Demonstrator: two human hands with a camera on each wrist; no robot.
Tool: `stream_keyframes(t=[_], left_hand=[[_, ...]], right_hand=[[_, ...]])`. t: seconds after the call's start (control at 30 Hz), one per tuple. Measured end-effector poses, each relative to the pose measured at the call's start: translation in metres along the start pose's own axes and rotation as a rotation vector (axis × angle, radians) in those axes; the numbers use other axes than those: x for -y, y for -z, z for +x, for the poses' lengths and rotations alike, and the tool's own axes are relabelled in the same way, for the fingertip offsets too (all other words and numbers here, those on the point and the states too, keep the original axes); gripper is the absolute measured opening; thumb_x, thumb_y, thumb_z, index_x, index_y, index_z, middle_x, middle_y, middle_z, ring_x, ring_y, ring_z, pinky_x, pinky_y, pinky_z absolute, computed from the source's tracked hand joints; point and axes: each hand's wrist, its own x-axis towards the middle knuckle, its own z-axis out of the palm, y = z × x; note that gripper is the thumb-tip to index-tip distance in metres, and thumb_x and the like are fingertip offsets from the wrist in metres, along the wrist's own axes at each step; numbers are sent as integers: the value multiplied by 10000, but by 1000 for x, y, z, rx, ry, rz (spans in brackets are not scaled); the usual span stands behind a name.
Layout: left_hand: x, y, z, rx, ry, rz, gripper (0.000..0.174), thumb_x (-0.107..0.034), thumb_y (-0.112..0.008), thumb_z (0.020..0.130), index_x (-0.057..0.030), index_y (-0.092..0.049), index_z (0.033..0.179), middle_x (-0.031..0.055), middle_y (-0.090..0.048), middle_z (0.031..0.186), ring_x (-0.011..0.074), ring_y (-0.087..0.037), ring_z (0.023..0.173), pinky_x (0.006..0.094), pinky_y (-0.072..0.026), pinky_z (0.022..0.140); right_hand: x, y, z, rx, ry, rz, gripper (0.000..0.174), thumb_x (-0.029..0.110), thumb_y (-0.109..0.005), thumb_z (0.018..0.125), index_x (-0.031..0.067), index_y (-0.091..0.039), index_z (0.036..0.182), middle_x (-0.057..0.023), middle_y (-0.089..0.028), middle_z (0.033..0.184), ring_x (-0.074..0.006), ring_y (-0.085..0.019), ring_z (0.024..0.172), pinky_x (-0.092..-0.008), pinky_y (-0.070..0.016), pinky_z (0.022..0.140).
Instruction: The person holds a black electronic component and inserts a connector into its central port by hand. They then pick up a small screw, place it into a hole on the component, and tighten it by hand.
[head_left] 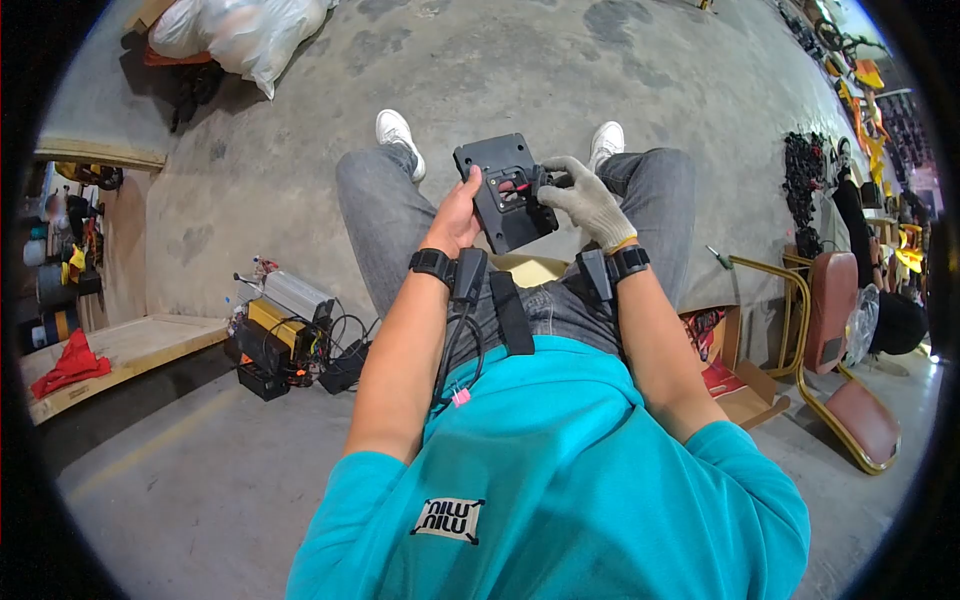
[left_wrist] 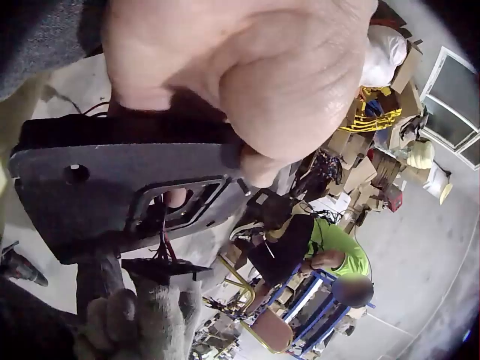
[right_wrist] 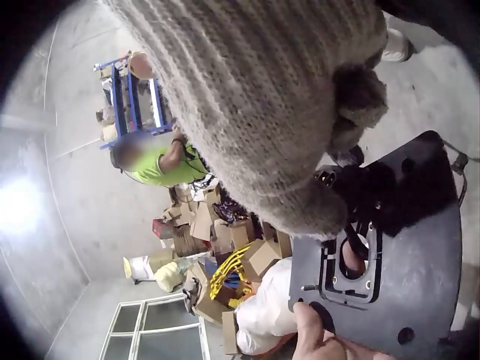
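A flat black plastic plate (head_left: 500, 195) with a rectangular cut-out and red wires showing in it is held above my lap. My bare left hand (head_left: 462, 212) grips its left edge, thumb on the face. In the left wrist view the plate (left_wrist: 112, 187) sits under my thumb, wires hanging through the opening. My right hand (head_left: 580, 195), in a grey knit glove, pinches a small black connector part (head_left: 545, 180) at the plate's right edge. The right wrist view shows the plate (right_wrist: 405, 277) and the gloved fingers (right_wrist: 300, 112) on that part (right_wrist: 367, 187).
Boxes with cables (head_left: 285, 335) stand on the concrete floor at my left. A gold-framed chair (head_left: 840, 340) and a cardboard box (head_left: 735, 375) are at my right. A white sack (head_left: 240, 35) lies far ahead. Another person in a green shirt (left_wrist: 334, 255) crouches among cartons.
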Motion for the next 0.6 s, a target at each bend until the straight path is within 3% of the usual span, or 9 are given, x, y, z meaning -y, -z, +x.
stream_keyframes(t=[0.07, 0.27, 0.5, 0.6], left_hand=[[-1, -1, -1, -36, 4, -5, 502, -454, -397, 1042, -47, -498, 1317, 131, -666, 1168, 202, -660, 995, 373, -554, 855], [3, 3, 3, -36, -47, -33, 551, -501, -366, 1038, -54, -503, 1331, 133, -668, 1169, 189, -646, 894, 372, -544, 806], [-2, -2, -3, -53, -69, -53, 594, -518, -339, 1036, -35, -497, 1343, 155, -657, 1186, 243, -643, 1002, 417, -526, 898], [-4, -2, -5, -20, -77, -54, 604, -516, -331, 1038, -22, -493, 1346, 166, -653, 1188, 266, -635, 1052, 428, -512, 942]], right_hand=[[0, 0, 0, -14, 11, 65, 570, 257, -717, 753, 9, -584, 1248, -105, -652, 957, -137, -589, 707, -250, -458, 539], [-3, 2, 1, 9, -23, 50, 592, 313, -699, 782, 52, -574, 1299, -89, -659, 917, -117, -569, 664, -245, -435, 504], [-2, 0, 0, -7, -29, 45, 614, 374, -687, 822, 52, -556, 1328, -95, -657, 918, -107, -535, 614, -245, -420, 485], [2, 1, -2, 4, -54, 46, 619, 381, -683, 839, 21, -549, 1325, -81, -638, 851, -104, -517, 578, -247, -401, 468]])
